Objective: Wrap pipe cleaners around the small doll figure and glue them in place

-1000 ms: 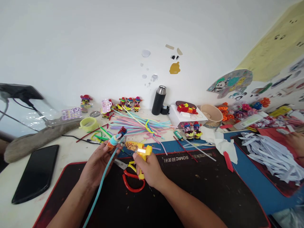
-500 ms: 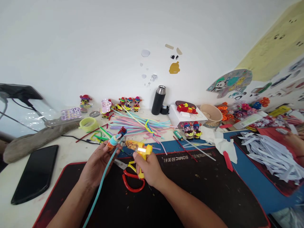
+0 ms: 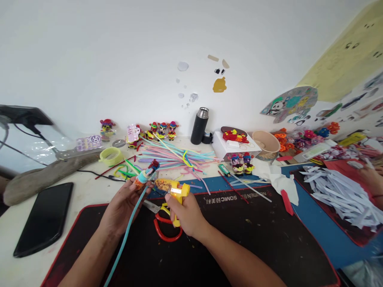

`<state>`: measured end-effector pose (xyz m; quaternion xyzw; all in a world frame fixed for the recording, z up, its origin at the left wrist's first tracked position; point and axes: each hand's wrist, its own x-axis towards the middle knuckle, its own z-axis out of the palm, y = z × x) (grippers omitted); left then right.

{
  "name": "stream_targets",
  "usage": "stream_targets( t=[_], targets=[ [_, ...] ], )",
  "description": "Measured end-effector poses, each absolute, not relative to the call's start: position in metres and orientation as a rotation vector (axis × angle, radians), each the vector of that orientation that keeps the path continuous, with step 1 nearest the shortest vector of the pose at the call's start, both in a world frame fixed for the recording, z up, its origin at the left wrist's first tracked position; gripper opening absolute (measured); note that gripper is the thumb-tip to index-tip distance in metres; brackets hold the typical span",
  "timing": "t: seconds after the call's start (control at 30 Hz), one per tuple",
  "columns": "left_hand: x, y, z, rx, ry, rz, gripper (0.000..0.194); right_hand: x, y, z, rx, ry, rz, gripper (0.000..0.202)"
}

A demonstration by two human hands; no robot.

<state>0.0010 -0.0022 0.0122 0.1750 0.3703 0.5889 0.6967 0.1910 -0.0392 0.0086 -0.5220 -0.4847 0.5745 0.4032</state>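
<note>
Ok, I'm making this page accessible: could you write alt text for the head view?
A person's left hand holds a small figure while the right hand holds a yellow glue gun close to it; scissors lie on a dark mat.

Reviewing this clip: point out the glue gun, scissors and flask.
Glue gun (image 3: pixel 180 192): head view, on its body.
Scissors (image 3: pixel 164 219): head view, on the red handle.
Flask (image 3: pixel 199 129): head view, on its black side.

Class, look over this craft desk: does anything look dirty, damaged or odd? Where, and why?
The yellow glue gun in the right hand has a brownish, crusted-looking front, unlike its cleaner yellow back. By the wall, a black flask stands with its silver neck uncovered.
</note>
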Motion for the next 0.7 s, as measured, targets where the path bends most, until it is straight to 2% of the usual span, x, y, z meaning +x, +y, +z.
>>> stream_targets(
  t=[0.1,0.27,0.53,0.7],
  targets=[
    [0.0006,-0.0024,0.0124,0.39,0.827,1.314,0.034,0.1913,-0.039,0.0082,-1.328,-1.228,1.456,0.062],
    [0.0009,-0.0025,0.0138,0.394,0.831,1.305,0.04,0.1915,-0.0396,0.0086,-1.32,-1.218,1.449,0.062],
    [0.0011,-0.0021,0.0137,0.392,0.827,1.302,0.029,0.1925,-0.0385,0.0145,-1.335,-1.176,1.452,0.059],
    [0.0011,-0.0024,0.0145,0.389,0.829,1.299,0.028,0.1935,-0.038,0.0142,-1.352,-1.173,1.443,0.06]
  ],
)
